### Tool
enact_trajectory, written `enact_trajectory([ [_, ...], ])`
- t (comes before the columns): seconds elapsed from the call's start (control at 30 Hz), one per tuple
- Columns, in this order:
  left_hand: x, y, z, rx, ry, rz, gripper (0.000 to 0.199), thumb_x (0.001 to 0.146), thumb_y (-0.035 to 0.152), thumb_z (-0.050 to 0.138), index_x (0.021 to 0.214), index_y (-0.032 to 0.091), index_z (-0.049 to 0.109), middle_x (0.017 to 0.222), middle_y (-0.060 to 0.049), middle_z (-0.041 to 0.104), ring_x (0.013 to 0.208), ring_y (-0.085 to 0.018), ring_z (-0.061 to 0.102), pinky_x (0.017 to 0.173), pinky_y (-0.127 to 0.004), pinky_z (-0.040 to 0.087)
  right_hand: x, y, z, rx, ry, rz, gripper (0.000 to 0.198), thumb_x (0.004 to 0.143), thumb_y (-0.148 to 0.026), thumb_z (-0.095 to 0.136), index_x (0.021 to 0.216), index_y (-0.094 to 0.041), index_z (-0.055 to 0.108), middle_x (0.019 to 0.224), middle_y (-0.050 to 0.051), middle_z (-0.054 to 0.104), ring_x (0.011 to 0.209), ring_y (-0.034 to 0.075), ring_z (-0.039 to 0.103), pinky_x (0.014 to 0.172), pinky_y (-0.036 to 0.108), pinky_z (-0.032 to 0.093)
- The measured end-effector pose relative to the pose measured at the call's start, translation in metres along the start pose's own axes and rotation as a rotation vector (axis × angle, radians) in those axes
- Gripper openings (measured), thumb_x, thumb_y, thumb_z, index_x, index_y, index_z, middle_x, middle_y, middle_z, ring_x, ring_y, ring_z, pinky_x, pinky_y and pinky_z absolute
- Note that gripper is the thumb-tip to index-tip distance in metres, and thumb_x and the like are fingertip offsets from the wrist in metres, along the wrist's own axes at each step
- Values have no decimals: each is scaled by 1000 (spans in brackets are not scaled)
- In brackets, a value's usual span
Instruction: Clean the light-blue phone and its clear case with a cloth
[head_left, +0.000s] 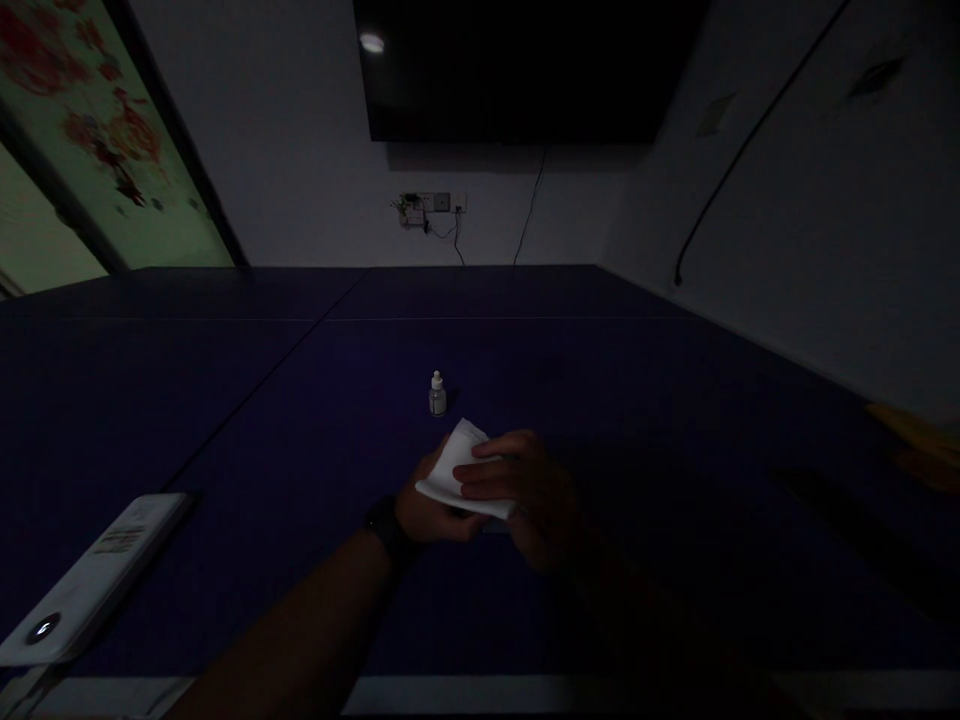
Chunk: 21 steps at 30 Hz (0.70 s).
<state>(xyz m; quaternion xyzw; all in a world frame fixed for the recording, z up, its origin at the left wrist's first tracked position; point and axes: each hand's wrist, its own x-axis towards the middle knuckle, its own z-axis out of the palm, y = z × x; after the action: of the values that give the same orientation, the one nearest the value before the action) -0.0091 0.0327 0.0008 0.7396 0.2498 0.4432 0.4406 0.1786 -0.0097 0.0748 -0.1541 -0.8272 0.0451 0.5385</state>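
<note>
A folded white cloth (456, 472), perhaps a tissue, lies between my two hands above the table. My left hand (429, 512), with a black watch on its wrist, is closed beneath and beside the cloth. Near its thumb shows the edge of a thin, dark, flat object (496, 526); the cloth hides most of it, so its kind is unclear. My right hand (529, 485) presses its fingers over the top of the cloth and grips it. A small clear dropper bottle (437, 400) with a white cap stands upright just beyond my hands.
On the dark blue table (300, 420) a white power bank (101, 575) with a lit round display lies at the left. A dark flat item (847, 530) and something yellow (919, 435) are at the right. A wall screen (525, 70) hangs above sockets (435, 203).
</note>
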Motion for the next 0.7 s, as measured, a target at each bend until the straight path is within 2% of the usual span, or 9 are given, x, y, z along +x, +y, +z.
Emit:
enact_trajectory([
  [0.07, 1, 5, 0, 106, 19, 65, 77, 65, 48, 85, 131, 20, 59, 126, -15, 69, 118, -36, 65, 103, -51, 52, -3, 3, -2, 35, 115, 203, 32, 101, -32, 47, 103, -24, 78, 98, 5, 81, 94, 24, 75, 82, 39, 56],
  [0.17, 2, 16, 0, 174, 23, 92, 77, 70, 50, 81, 133, 18, 50, 117, -13, 69, 104, -31, 68, 89, -43, 55, -6, 13, -2, -9, 352, 588, 41, 103, -45, 48, 87, -20, 76, 74, 4, 74, 68, 21, 69, 61, 31, 53],
  [0.23, 3, 21, 1, 196, 8, 90, 73, 70, 49, 80, 129, 18, 49, 110, -11, 69, 96, -28, 68, 82, -39, 54, -6, 18, 2, -45, 421, 728, 45, 104, -50, 47, 87, -19, 75, 69, 2, 70, 63, 20, 65, 56, 30, 52],
  [0.27, 3, 22, 1, 204, 5, 91, 71, 70, 50, 80, 126, 19, 50, 108, -10, 69, 93, -26, 68, 81, -38, 53, -5, 19, 4, -44, 396, 750, 45, 104, -50, 46, 91, -19, 76, 72, 3, 71, 68, 21, 67, 61, 31, 54],
  [0.33, 3, 19, 1, 206, 6, 92, 71, 70, 52, 79, 126, 19, 50, 108, -10, 69, 93, -26, 68, 81, -38, 54, -3, 19, 9, -2, 266, 720, 42, 106, -49, 45, 106, -22, 77, 94, 6, 77, 92, 24, 73, 84, 36, 59],
  [0.43, 1, 8, 1, 201, 1, 79, 84, 69, 53, 80, 137, 19, 46, 121, -14, 68, 108, -32, 67, 94, -44, 54, 0, 13, 14, 111, 37, 511, 39, 109, -42, 41, 126, -27, 73, 129, 8, 74, 127, 24, 65, 111, 43, 49],
  [0.5, 1, 2, 0, 218, 14, 94, 89, 68, 54, 80, 142, 18, 45, 132, -18, 65, 122, -37, 63, 107, -51, 48, 0, 10, 13, 167, -24, 380, 39, 110, -40, 39, 128, -28, 72, 134, 8, 73, 131, 24, 63, 113, 45, 48],
  [0.57, 0, 0, -1, 232, 11, 136, 85, 69, 53, 80, 140, 17, 50, 137, -20, 63, 130, -40, 59, 115, -55, 41, 0, 9, 10, 200, -7, 301, 40, 111, -42, 38, 122, -27, 74, 126, 9, 77, 126, 25, 66, 109, 47, 51],
  [0.7, 0, 4, -1, 185, 2, 146, 86, 72, 49, 80, 146, 17, 49, 138, -19, 64, 129, -40, 60, 114, -54, 43, 0, 11, 9, 175, 84, 365, 38, 111, -39, 40, 118, -25, 75, 115, 10, 79, 116, 24, 71, 103, 44, 56],
])
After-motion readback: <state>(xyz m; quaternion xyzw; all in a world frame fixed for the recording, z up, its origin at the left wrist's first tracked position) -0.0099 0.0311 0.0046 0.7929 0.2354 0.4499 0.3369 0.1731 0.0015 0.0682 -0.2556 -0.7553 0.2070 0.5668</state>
